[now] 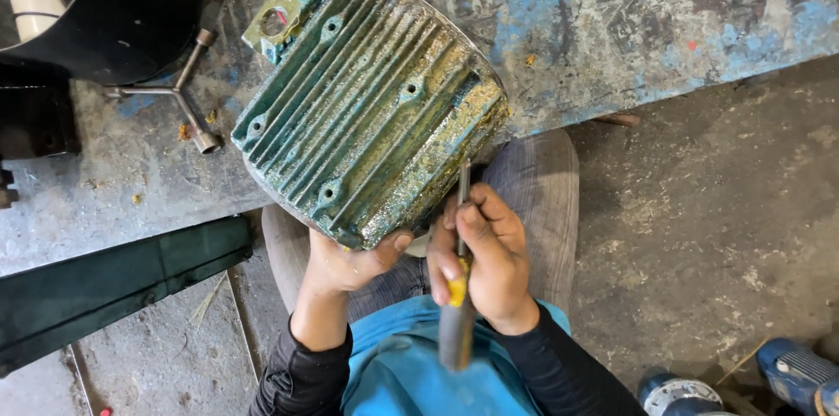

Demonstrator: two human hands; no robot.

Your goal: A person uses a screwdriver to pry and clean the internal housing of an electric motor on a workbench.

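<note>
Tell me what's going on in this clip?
A seated person steadies a green finned casing with the left hand at its lower edge. The right hand grips a screwdriver, its tip against the casing's yellowed edge. The casing leans on a worn blue bench; a three-way wrench lies nearby.

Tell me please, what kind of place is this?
Probably a repair workshop: a worn, paint-stained workbench, a three-way socket wrench lying on it, and a finned green metal housing that the hands work on with a tool.
</note>
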